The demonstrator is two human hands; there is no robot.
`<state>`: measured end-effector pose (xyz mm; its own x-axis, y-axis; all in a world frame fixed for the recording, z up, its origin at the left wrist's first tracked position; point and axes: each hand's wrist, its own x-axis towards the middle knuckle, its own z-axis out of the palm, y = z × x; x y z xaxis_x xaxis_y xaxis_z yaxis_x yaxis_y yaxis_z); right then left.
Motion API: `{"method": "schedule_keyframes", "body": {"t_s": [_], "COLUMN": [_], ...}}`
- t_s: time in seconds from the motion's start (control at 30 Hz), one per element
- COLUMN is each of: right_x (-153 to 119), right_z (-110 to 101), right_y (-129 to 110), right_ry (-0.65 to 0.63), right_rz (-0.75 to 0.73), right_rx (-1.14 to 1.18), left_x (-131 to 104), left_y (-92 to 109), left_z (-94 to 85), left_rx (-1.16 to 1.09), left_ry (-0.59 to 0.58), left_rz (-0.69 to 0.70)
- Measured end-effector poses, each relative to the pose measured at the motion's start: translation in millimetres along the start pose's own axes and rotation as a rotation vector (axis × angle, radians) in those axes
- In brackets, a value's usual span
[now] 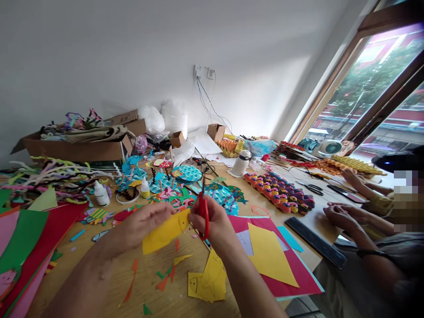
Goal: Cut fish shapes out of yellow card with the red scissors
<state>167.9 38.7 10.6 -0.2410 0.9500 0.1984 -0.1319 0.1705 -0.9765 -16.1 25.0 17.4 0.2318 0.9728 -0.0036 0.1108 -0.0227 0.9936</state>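
Observation:
My left hand (145, 225), slightly blurred, is at the upper left edge of a yellow paper piece (164, 232) with drawn lines, its fingers bent along that edge. My right hand (212, 221) grips red-handled scissors (205, 216) with the blades pointing up and away. The right fingertips touch the paper's right end. Below, on the table, lie more yellow paper pieces (212, 280) with a fish drawn on them. Orange and green paper scraps (162, 282) are scattered beside them.
Coloured paper sheets (29, 238) lie at left, a red sheet (281, 289) at right. Glue bottles (101, 194), paper fish (187, 173), pipe cleaners (59, 172) and a painted egg tray (281, 194) stand beyond. Another person's hands (344, 216) rest at the right, near a black ruler-like bar (314, 243).

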Motion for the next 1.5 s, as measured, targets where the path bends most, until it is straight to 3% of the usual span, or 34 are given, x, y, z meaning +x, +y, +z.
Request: {"method": "schedule_keyframes", "body": {"t_s": [0.07,0.1,0.2,0.4,0.47,0.67,0.73,0.87,0.93,1.1,1.23,1.5], "right_x": [0.7,1.1,3.0,6.7,6.4,0.1,-4.9,-22.9,-32.8,-43.8,-41.6,-41.6], "right_z": [-0.8,-0.3,4.4,16.7,21.5,34.7,34.3,28.5,26.7,29.2,31.0,28.8], "right_y": [2.1,2.9,3.3,4.3,8.3,14.9,13.3,12.7,14.9,21.3,25.4,26.6], "right_ry": [0.153,0.225,0.366,0.436,0.420,0.304,0.213,-0.042,-0.085,-0.105,-0.113,-0.101], "right_rz": [-0.021,-0.043,-0.093,-0.097,-0.079,-0.012,0.016,0.094,0.140,0.164,0.138,0.122], "right_rx": [0.145,0.220,0.402,0.521,0.514,0.465,0.385,0.131,0.012,-0.153,-0.146,-0.172], "left_x": [3.3,6.2,15.8,16.3,12.5,8.8,8.8,5.5,3.2,0.8,0.6,2.0], "left_y": [-4.3,-7.6,-17.9,-15.0,-8.4,-3.9,-6.7,-6.6,-3.3,6.0,8.8,6.8], "left_z": [-2.4,-2.6,2.5,29.2,37.4,42.8,38.5,30.3,29.1,34.1,39.1,42.2], "left_rx": [-0.213,-0.277,-0.401,-0.295,-0.246,0.002,-0.032,-0.194,-0.271,-0.403,-0.432,-0.433], "left_ry": [0.189,0.203,0.096,-0.074,-0.057,0.391,0.457,0.459,0.444,0.448,0.482,0.456], "left_rz": [0.010,-0.003,-0.083,0.000,0.080,0.232,0.227,0.207,0.197,0.136,0.066,0.094]}}
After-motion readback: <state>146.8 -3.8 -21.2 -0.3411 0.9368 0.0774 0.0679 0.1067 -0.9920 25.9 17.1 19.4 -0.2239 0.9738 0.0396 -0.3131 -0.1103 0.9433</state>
